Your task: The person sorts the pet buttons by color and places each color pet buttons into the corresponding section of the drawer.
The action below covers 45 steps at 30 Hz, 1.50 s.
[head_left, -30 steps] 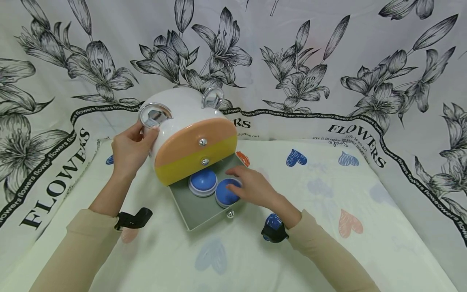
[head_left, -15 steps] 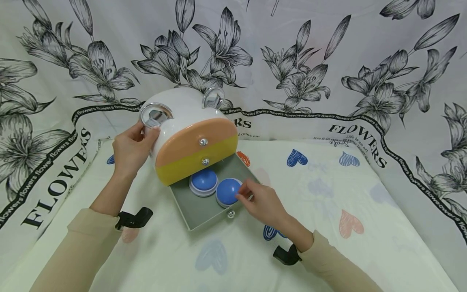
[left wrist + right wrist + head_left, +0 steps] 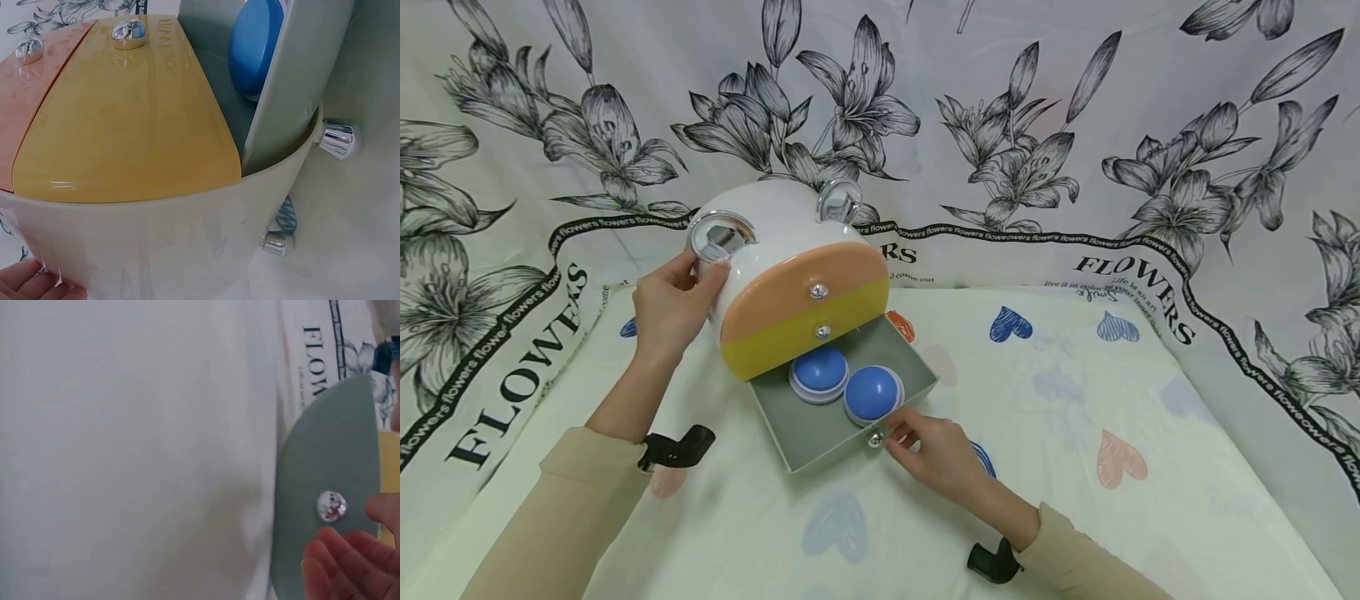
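Observation:
A rounded white storage box (image 3: 767,208) with silver ear-like rings has orange and yellow drawer fronts, each with a silver knob. My left hand (image 3: 670,308) holds its left side by the ring, thumb in front; the left wrist view shows the curled fingertips (image 3: 37,284) against the white shell. The grey-green bottom drawer (image 3: 797,446) is pulled out. Inside lie two round blue-domed pieces (image 3: 820,369) with white rims. My right hand (image 3: 936,450) is beside the drawer's silver knob (image 3: 331,506), thumb and bent fingers apart around it, with nothing between them.
The box stands on a white cloth (image 3: 1037,517) printed with coloured hearts. Behind it hangs a white curtain (image 3: 925,150) with black flower drawings. Silver feet (image 3: 339,139) stick out under the box.
My right hand has left the right-hand blue piece and moved down and toward me to the drawer knob. Both blue pieces stay in the drawer. My left hand keeps its hold.

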### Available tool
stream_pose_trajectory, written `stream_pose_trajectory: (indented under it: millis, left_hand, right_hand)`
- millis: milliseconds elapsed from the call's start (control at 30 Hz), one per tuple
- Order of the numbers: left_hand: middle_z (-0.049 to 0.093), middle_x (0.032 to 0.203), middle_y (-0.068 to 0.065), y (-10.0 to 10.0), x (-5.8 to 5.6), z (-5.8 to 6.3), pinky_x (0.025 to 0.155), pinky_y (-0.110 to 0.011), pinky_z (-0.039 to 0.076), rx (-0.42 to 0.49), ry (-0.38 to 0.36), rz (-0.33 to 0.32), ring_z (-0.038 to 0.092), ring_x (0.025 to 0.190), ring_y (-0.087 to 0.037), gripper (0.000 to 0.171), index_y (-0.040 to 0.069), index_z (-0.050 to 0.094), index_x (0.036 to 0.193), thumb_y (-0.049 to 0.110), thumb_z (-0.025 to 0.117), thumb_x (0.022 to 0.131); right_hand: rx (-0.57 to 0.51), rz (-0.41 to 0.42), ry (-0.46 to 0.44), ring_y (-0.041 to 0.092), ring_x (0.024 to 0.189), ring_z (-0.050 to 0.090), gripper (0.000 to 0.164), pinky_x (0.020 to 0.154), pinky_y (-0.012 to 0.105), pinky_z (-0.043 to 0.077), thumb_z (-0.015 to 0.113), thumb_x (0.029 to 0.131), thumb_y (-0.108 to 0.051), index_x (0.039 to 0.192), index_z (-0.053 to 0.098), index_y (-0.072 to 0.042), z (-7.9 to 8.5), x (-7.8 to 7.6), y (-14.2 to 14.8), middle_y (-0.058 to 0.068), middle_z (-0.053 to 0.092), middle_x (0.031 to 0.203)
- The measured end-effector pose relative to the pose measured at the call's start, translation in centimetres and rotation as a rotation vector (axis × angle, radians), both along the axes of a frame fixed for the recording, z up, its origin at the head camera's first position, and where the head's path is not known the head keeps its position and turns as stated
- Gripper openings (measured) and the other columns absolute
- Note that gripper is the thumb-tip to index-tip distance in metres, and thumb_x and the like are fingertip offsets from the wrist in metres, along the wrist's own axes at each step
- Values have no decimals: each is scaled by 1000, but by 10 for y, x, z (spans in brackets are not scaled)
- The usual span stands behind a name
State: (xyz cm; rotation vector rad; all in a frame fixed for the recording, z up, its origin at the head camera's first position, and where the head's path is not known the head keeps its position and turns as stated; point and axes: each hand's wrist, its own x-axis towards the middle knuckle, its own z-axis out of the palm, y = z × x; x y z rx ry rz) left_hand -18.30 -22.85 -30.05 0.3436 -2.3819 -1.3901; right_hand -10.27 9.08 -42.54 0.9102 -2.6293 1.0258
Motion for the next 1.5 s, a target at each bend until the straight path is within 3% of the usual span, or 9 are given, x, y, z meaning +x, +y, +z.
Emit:
stream_pose_trajectory:
  millis: [333,700,933,1233,1500]
  left_hand:
    - [56,128,-3,0,-1,0,68,-6,47,6,-4,-9,53,100,-12,63,21,45,137,52,58,83]
    - [57,128,-4,-1,1,1,64,-5,46,9,-2,-3,52,97,-11,63,21,45,137,51,58,83]
    - [57,127,-5,0,1,1,64,-4,45,13,-1,-9,51,95,-11,64,20,45,137,51,58,83]
    - [57,128,-4,0,1,1,63,-5,46,24,-16,-17,50,96,-12,65,21,44,137,53,58,83]
    - [57,127,-4,0,1,1,63,-5,46,22,-9,-14,51,96,-12,65,21,44,137,53,58,82]
  right_hand:
    - [17,-76,-66,5,67,63,17,60,14,49,71,79,-20,90,60,-12,-13,2,-12,-4,67,77]
    - [32,-176,-19,3,58,59,26,49,11,41,75,75,-26,87,56,-12,-18,7,-25,-8,67,71]
    - [52,-247,-24,1,55,56,22,47,12,38,74,76,-28,83,57,-15,-18,8,-28,-9,64,67]
    - [-16,-270,-20,1,55,57,17,48,11,41,72,75,-23,80,58,-15,-16,8,-33,-8,64,66]
    - [-69,-290,-50,3,59,60,15,50,13,43,72,76,-22,81,59,-15,-12,-2,-42,-6,66,69]
